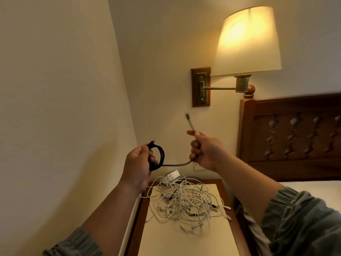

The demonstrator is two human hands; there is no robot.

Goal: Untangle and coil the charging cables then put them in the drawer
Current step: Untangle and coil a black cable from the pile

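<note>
My left hand (137,163) grips a black cable (160,157) wound into a small coil, one plug poking up past my thumb. A short loose stretch runs from the coil to my right hand (204,150), which is closed around the cable's other end. That end's plug sticks up above my fingers. Both hands are raised in front of the wall, above a tangled heap of white cables (184,202) lying on the nightstand (224,193). A few dark cables are mixed into the heap. No drawer shows in this view.
A white charger block (172,176) sits at the back of the nightstand. A lit wall lamp (247,41) on a swing arm hangs above to the right. A wooden headboard (291,137) and the bed stand to the right. The wall corner is close on the left.
</note>
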